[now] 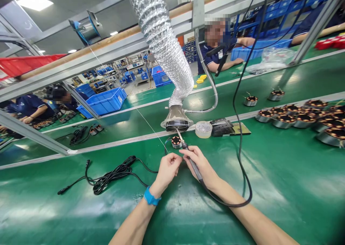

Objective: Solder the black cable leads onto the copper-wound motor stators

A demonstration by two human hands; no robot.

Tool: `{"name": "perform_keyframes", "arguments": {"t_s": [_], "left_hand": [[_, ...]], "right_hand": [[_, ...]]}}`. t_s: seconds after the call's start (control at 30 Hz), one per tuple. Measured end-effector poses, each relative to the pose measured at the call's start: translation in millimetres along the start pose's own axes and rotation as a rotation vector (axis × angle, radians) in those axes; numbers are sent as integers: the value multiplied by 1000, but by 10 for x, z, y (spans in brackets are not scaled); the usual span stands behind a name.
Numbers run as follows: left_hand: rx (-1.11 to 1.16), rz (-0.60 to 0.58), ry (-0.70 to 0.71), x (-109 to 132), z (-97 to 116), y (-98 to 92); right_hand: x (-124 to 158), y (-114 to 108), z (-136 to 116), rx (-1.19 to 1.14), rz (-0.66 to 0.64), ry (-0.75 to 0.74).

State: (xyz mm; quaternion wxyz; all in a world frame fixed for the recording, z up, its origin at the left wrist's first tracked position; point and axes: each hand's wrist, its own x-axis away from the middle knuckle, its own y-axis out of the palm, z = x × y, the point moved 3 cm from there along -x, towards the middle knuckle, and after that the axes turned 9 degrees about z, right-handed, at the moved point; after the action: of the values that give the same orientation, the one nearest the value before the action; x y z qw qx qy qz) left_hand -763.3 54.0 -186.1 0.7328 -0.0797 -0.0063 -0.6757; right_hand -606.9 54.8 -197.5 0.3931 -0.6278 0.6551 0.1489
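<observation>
My right hand is wrapped round a soldering iron, its metal tip pointing up and away toward the fume hood. Close by on the left, my left hand is closed in a pinch. What sits between those fingertips is too small to make out. A thin solder wire runs down from above to near the left fingers. Just beyond both hands a motor stator with copper windings stands on the green bench. A coiled black cable lies left of my left hand, one end leading under it.
A round tin and a dark metal plate sit right of the hood. Several stators crowd the right side. A silver duct hangs overhead; the iron's cord loops at right. A co-worker sits across the line.
</observation>
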Motion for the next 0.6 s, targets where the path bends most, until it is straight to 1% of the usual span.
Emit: {"name": "perform_keyframes", "arguments": {"t_s": [0.1,0.17,0.23,0.33,0.4,0.43,0.5,0.6], "left_hand": [[79,9,-73,-5,-38,21],[91,32,-73,-8,-58,31],[78,57,-50,-11,-74,32],[50,88,-37,-16,-98,22],[39,107,-32,-20,-109,14],[38,113,-30,-22,-111,11],[44,115,-32,-25,-113,11],[26,146,-62,-29,-114,8]], "right_hand": [[-3,-1,-29,8,0,-8],[-25,-27,-61,21,36,-26],[-55,-104,-105,33,121,-43],[-84,-290,-185,38,268,-31],[-84,-411,-238,27,333,-18],[-81,-455,-263,13,347,-19],[-77,-496,-305,-23,336,-43],[-80,-475,-338,-67,291,-88]]}}
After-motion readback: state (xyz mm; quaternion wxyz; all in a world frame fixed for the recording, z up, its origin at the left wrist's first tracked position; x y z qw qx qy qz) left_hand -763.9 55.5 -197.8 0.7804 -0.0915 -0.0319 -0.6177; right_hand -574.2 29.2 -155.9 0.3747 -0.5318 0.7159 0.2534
